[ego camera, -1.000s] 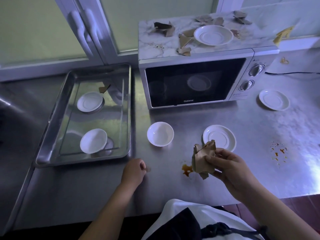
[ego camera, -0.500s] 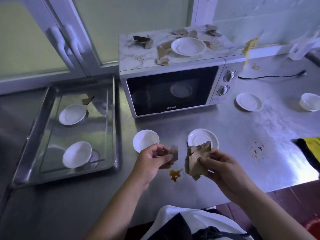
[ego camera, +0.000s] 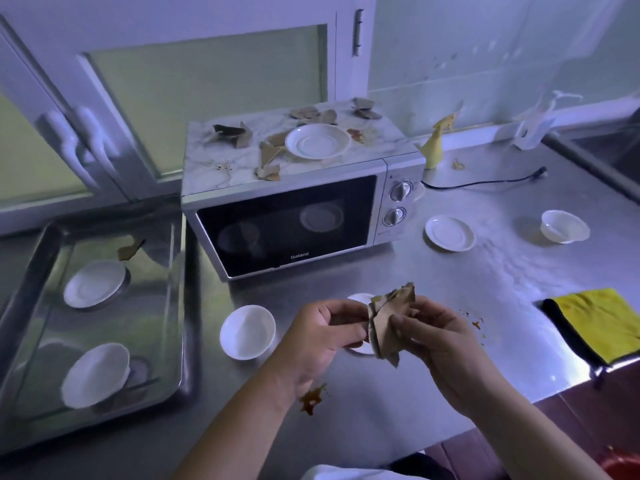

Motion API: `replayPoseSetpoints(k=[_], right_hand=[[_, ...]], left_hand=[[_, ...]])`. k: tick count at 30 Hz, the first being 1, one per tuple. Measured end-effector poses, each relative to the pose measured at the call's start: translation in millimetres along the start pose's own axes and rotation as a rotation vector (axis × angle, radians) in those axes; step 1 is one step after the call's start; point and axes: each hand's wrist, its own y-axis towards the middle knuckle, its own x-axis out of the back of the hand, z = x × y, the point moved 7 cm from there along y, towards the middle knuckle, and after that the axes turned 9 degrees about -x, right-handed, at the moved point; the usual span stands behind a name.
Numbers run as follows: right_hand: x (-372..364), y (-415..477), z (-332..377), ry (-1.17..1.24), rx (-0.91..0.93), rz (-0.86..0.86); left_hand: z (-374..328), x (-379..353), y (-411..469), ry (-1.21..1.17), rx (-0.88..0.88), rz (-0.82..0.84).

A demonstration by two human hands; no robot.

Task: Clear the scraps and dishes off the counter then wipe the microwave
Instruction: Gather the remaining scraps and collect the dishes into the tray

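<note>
- The right hand (ego camera: 440, 337) grips a bundle of brown scraps (ego camera: 388, 323) above the front of the counter (ego camera: 363, 417). Its fingers are curled round the bundle's right side.
- The left hand (ego camera: 322, 336) meets it from the other side, thumb and fingertips pinching the bundle's left edge.
- A brown stain (ego camera: 313, 400) lies on the counter just below the left wrist, and a scatter of orange specks (ego camera: 476, 323) lies beside the right hand.
- Both hands and the bundle cover most of one saucer (ego camera: 360, 348) — only slivers show. A near bowl (ego camera: 247, 332) stands just left of it.
- A yellow cloth (ego camera: 595, 323) lies at the right edge.
- On the left, the metal tray (ego camera: 188, 306) holds two white dishes and one scrap.
- Further back the microwave (ego camera: 287, 220) carries a top saucer (ego camera: 317, 142) among several loose scraps; I cannot count these exactly.
- To its right stand a right saucer (ego camera: 449, 233) and a far bowl (ego camera: 564, 226), well apart, with a black cord (ego camera: 485, 181) behind them.
- In all there are seven white dishes: four on the counter, two in the tray, one on the microwave.
</note>
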Motion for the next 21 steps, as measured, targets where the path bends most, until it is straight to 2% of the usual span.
replayPoseSetpoints(k=[6, 10, 12, 17, 19, 21], right_hand=[[37.4, 27.8, 36.5, 0.023, -0.064, 0.074], [67.4, 50.8, 68.7, 0.063, -0.022, 0.116], [85.8, 62.8, 82.3, 0.103, 0.006, 0.12], [129.8, 99.5, 97.9, 0.137, -0.004, 0.067], [138.4, 113.5, 100.9, 0.139, -0.019, 0.067], [141.6, 125.2, 102.5, 0.14, -0.031, 0.084]], left_hand=[[-14.1, -29.4, 55.1, 0.063, 0.036, 0.041], [-33.8, -43.6, 92.6, 0.155, 0.004, 0.087], [-54.7, -25.8, 116.8, 0.241, -0.076, -0.038], [-115.7, 82.3, 153.5, 0.736, -0.226, -0.697], [-128.3, 115.8, 163.1, 0.926, -0.2, -0.789], [-130.3, 139.7, 174.3, 1.106, -0.092, -0.759]])
